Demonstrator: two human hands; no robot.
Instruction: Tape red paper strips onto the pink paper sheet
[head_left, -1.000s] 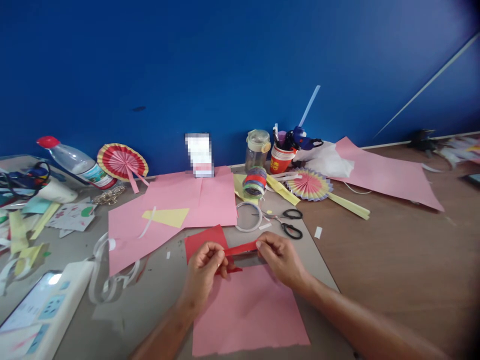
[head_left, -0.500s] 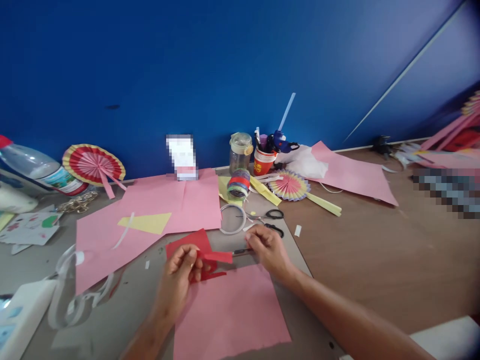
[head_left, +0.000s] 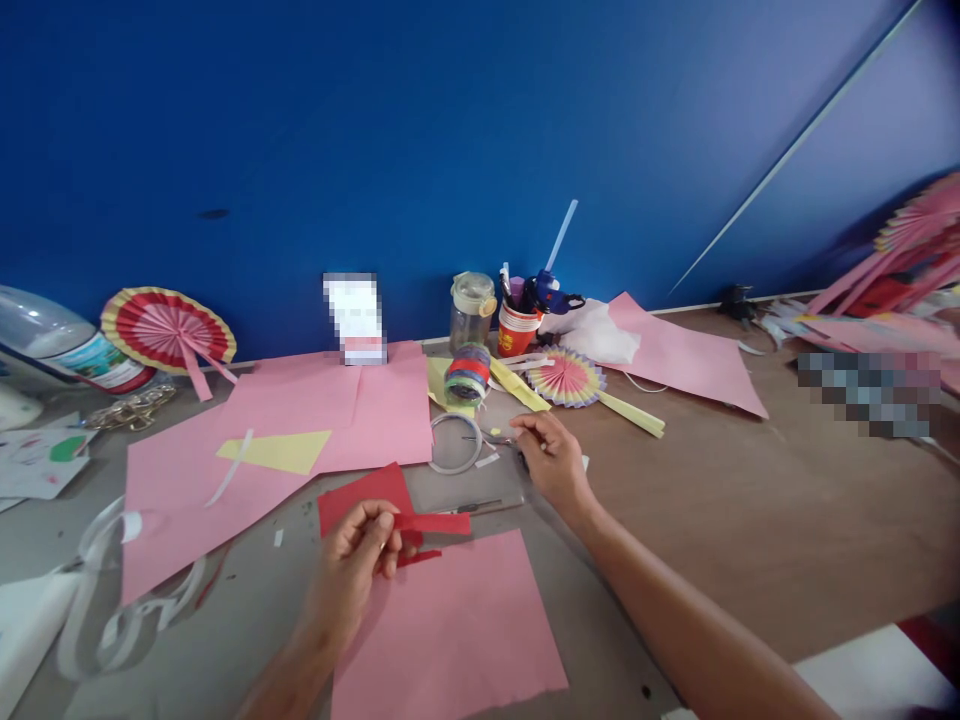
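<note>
My left hand [head_left: 358, 555] pinches one end of a narrow red paper strip [head_left: 439, 523], held just above a red sheet [head_left: 360, 490] and a pink sheet [head_left: 450, 630] on the grey table. My right hand [head_left: 553, 458] is stretched further back, its fingers curled down onto the handles of the scissors [head_left: 491, 438]; only the blades poke out to the left of the hand. A white tape ring [head_left: 454, 443] lies right beside the blades.
A slim tool [head_left: 474, 507] lies between my hands. Behind are a stack of coloured tape rolls [head_left: 466, 373], a jar [head_left: 472, 308], a red cup of pens [head_left: 517, 328], two paper fans [head_left: 169, 325] [head_left: 566, 378], a bottle [head_left: 64, 342] and large pink sheets [head_left: 300, 425] [head_left: 679, 350].
My right hand let go of the strip's right end and moved back to the scissors. The left hand keeps the strip. The view has swung to the right.
</note>
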